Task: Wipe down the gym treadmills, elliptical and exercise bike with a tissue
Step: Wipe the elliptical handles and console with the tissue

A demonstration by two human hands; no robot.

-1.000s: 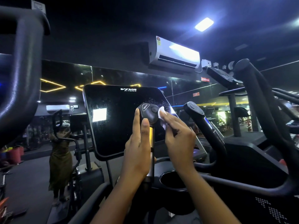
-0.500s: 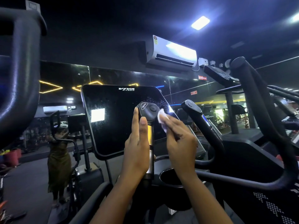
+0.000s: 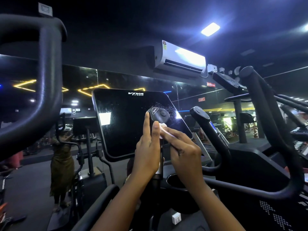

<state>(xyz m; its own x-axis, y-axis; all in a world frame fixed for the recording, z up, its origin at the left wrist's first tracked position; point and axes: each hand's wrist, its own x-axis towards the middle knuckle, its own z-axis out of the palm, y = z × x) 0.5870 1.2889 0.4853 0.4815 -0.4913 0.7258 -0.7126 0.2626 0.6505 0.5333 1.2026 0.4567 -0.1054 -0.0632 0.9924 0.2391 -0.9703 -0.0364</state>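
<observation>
One tissue [image 3: 163, 127], pinched in right fingers [image 3: 177, 135], touches the handle [image 3: 158, 114] left fingers [image 3: 146, 121] grip.

Console screen [image 3: 133, 124] at centre, behind both hands. Left grip [image 3: 158, 114] stands before screen's right half. Left hand [image 3: 146, 154] holds left grip from left, thumb in front. Right hand [image 3: 185, 150] just right of it, tissue [image 3: 164, 129] pinched in fingers [image 3: 173, 134], touching left grip below its cap. Right grip [image 3: 200, 112] farther right. Cup holder [image 3: 173, 180] below right hand. 2 large handlebars flank console: left handlebar [image 3: 48, 80], right handlebar [image 3: 270, 114]. Air conditioner [image 3: 180, 59] on wall above, right of centre. Mirror [image 3: 80, 77] behind screen.
</observation>
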